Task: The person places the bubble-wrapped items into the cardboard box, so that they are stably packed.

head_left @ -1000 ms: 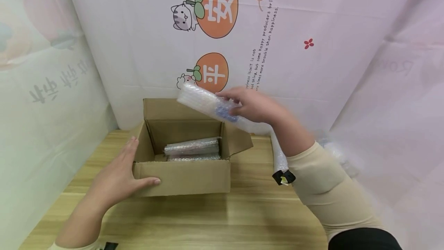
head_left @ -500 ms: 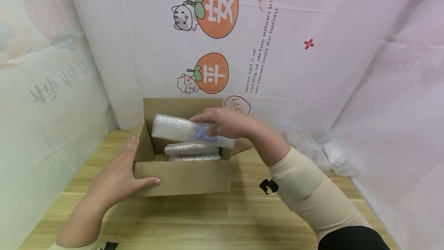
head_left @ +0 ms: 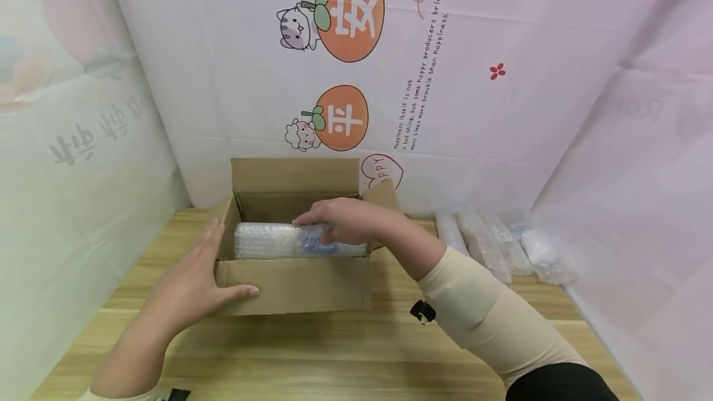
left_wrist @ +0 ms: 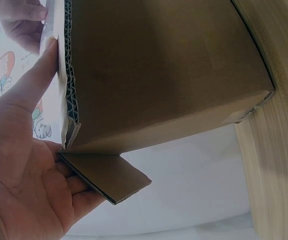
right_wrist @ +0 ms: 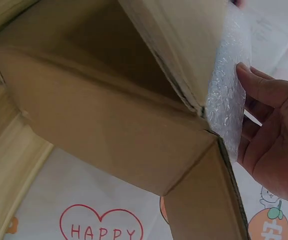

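Note:
A brown cardboard box (head_left: 292,283) stands on the table with its top flaps spread. My right hand (head_left: 351,220) holds a flat bubble-wrapped packet (head_left: 267,240) with a blue patch, level at the box mouth near the front rim. In the right wrist view the thumb of my right hand (right_wrist: 274,115) lies on one face of the bubble wrap (right_wrist: 228,90), fingers behind. My left hand (head_left: 186,283) rests spread at the box's front left corner, thumb along the front wall. In the left wrist view its fingers (left_wrist: 78,192) lie behind a side flap (left_wrist: 108,175). The packet hides the other wrapped pieces inside.
Several clear-wrapped packets (head_left: 484,246) lie on the wooden table (head_left: 334,357) at the back right, against the printed wall sheet (head_left: 473,129). The back flap (head_left: 295,175) stands up, and the right flap (head_left: 383,195) leans outward beneath my right forearm.
My right hand has carried the bubble-wrapped packet down and left, from above the box's right side into its mouth, levelling it. The left hand has stayed at its corner.

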Tool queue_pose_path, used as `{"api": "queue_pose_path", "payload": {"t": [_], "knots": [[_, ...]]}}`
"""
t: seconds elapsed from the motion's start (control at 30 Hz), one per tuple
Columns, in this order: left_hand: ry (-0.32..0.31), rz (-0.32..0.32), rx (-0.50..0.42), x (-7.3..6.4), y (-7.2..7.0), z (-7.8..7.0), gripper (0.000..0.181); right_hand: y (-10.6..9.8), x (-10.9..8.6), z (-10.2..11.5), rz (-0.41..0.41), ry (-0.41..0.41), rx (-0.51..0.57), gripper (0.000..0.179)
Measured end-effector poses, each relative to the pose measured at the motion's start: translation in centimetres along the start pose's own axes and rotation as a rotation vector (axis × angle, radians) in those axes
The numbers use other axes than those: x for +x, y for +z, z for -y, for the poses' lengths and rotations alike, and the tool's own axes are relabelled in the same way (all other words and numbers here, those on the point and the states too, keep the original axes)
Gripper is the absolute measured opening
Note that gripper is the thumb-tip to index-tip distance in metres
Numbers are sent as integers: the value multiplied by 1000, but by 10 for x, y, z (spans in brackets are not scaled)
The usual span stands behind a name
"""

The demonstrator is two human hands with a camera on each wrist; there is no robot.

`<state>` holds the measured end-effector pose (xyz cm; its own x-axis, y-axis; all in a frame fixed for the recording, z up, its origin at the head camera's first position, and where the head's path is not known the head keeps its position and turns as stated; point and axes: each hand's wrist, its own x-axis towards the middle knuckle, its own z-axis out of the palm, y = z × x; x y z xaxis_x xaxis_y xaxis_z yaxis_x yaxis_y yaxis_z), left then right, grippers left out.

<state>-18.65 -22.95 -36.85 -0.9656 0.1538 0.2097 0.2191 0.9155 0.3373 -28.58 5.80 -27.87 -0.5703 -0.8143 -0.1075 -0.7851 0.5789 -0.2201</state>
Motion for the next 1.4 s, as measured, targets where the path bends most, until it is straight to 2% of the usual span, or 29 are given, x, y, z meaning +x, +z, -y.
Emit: {"api": "queue_pose_path", "payload": {"t": [0.3,0.47,0.6,0.97,1.23,1.4], "knots": [[5,-12,-5,0,0,0,133,11,1,-4,26,-15,21,50],[4,-9,-1,0,1,-1,133,11,-3,-10,18,3,3,46],[3,-7,-3,0,1,-2,133,9,-8,-18,-29,13,-1,43],[11,-16,2,0,1,-3,132,-1,-29,-41,-198,55,94,38],[1,-5,3,0,2,-3,133,-12,-52,-64,-324,156,140,41],[0,0,-6,0,0,-4,133,-18,-67,-81,-411,177,194,43]]}}
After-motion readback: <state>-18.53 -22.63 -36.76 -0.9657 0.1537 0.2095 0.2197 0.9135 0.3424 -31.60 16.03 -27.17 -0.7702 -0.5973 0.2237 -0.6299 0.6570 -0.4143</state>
